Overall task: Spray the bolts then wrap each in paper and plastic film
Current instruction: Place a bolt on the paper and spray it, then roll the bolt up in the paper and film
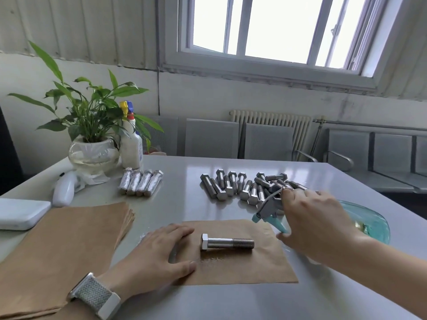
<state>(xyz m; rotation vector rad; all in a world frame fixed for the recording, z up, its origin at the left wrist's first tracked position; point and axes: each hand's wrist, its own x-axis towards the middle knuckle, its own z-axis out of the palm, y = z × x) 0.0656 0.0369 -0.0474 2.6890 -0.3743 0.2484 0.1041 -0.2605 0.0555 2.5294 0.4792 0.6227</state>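
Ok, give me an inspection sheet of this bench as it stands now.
Surface: grey table, wet patch on brown paper sheet.
Job's things: one bolt on the sheet; loose bolts; four wrapped bolts; paper stack.
Clutter: potted plant, white spray bottle, glass dish.
Grips: left hand flat on the sheet; right hand holds teal sprayer.
Cables: nothing seen.
Surroundings: window, radiator, chairs.
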